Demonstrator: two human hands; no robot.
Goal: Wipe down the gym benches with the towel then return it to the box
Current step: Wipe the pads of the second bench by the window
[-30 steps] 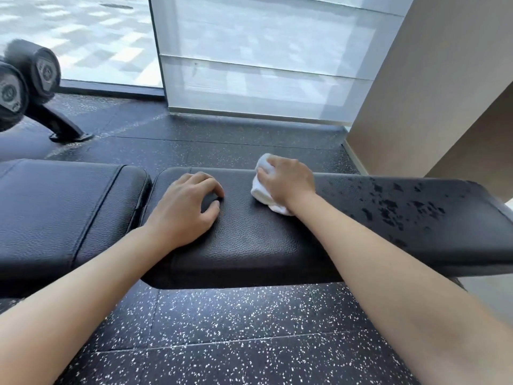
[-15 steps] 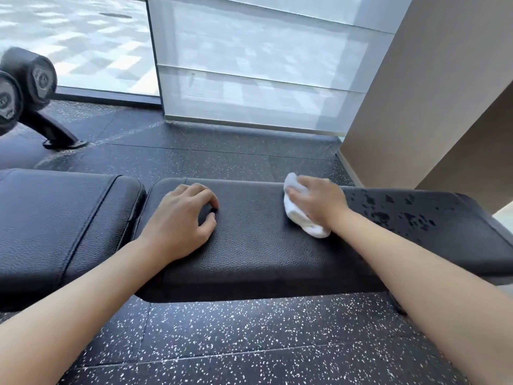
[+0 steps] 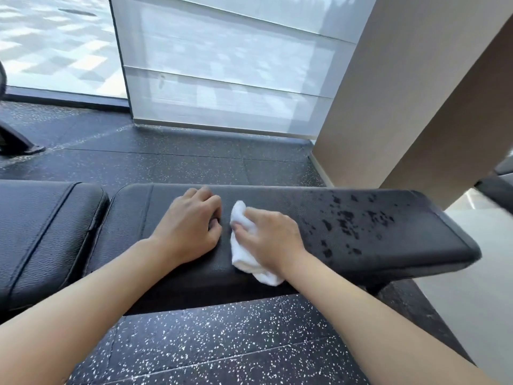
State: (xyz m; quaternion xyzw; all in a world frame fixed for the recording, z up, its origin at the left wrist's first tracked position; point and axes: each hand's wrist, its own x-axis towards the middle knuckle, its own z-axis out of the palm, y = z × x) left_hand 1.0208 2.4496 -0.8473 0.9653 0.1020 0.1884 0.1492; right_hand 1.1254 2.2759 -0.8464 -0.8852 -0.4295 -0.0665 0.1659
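A black padded gym bench [image 3: 402, 262] runs across the view, with dark wet spots [image 3: 347, 220] on its right part. My right hand [image 3: 270, 240] presses a crumpled white towel [image 3: 244, 254] onto the middle of the pad. Just left of the towel my left hand [image 3: 188, 232] rests on the pad with its fingers curled, holding nothing. A second black pad [image 3: 41, 234] adjoins on the left. No box is in view.
Speckled black rubber floor [image 3: 222, 343] lies under and beyond the bench. A beige wall column [image 3: 402, 93] stands at the back right, a frosted glass panel [image 3: 222, 79] behind. The foot of an equipment stand [image 3: 16, 145] sits at far left.
My right hand slid the towel right, then back left and toward the near edge, ending beside my left hand. The view shifted right, so the dumbbells left the frame.
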